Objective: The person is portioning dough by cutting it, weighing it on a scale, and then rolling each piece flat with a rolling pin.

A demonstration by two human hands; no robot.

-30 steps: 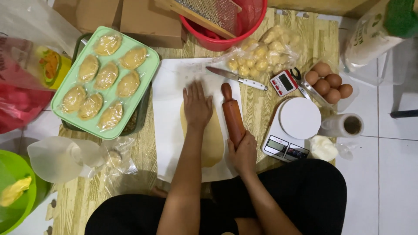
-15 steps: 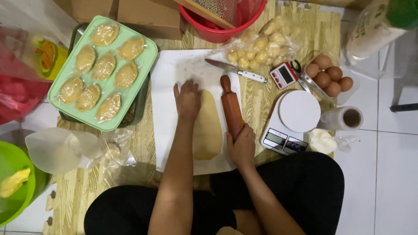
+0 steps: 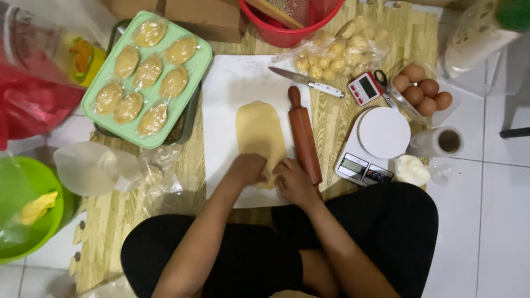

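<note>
A long oval sheet of yellow dough lies on a white board. My left hand rests on the near end of the dough, fingers curled on its edge. My right hand touches the same near end from the right. A wooden rolling pin lies on the board just right of the dough, beside my right hand.
A green tray of wrapped pastries sits at the left. A knife, a bag of dough balls, a red basin, a timer, eggs, a white kitchen scale and a roll of film surround the board. A green bowl stands far left.
My left hand has drawn back from the far part of the dough to its near end. My right hand has left the rolling pin and joined it at the dough's edge.
</note>
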